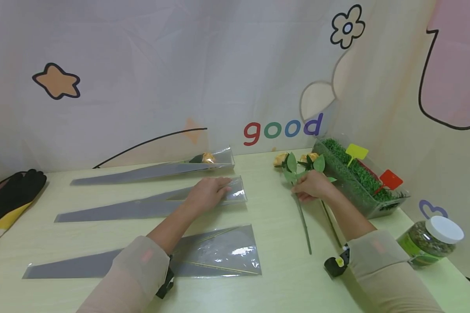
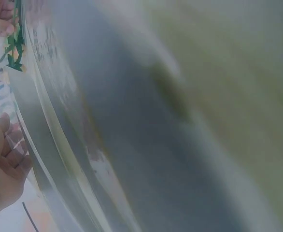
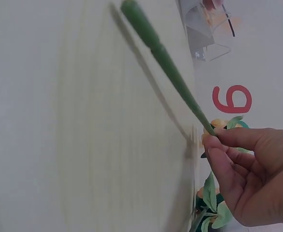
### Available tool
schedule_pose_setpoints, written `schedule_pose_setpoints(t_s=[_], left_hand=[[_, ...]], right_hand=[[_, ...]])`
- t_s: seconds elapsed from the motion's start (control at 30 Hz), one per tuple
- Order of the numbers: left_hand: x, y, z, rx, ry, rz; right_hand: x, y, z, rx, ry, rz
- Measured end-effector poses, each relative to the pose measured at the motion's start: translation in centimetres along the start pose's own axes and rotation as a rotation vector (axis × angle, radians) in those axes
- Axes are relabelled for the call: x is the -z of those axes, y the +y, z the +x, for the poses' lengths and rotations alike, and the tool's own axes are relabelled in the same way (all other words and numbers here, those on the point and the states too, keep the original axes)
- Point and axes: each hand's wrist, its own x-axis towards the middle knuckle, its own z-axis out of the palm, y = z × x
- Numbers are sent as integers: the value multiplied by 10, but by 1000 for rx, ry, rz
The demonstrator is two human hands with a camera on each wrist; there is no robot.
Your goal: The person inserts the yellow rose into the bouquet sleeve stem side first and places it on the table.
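Observation:
My right hand (image 1: 312, 184) pinches the green stem (image 3: 173, 77) of an artificial yellow rose (image 1: 280, 159) between thumb and fingertips. Beside it lies a second yellow rose (image 1: 309, 156), its stem partly hidden under my right forearm. My left hand (image 1: 208, 192) is at the wide mouth of the middle clear-and-grey flower sleeve (image 1: 141, 206). Clear film shows between thumb and fingers of this left hand (image 2: 6, 169) in the left wrist view. Behind it, another sleeve (image 1: 141, 173) holds a yellow rose (image 1: 208, 158). The front sleeve (image 1: 219, 252) lies flat, partly under my left arm.
At the back right stands a clear planter box (image 1: 348, 191) of artificial grass, with a yellow tag (image 1: 356, 151) and a red tag (image 1: 391, 179). A white-lidded jar (image 1: 428, 243) is near the right edge. Black-and-yellow gloves (image 1: 13, 198) lie at far left.

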Motion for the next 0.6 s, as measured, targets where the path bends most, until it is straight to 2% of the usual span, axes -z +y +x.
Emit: schedule_pose_setpoints(t_s=[0.37, 0.6], left_hand=[[1, 0, 0, -3, -4, 7], [0, 1, 1, -3, -10, 13]], right_hand=[[4, -16, -7, 37, -5, 39], [1, -22, -8, 66, 23, 33]])
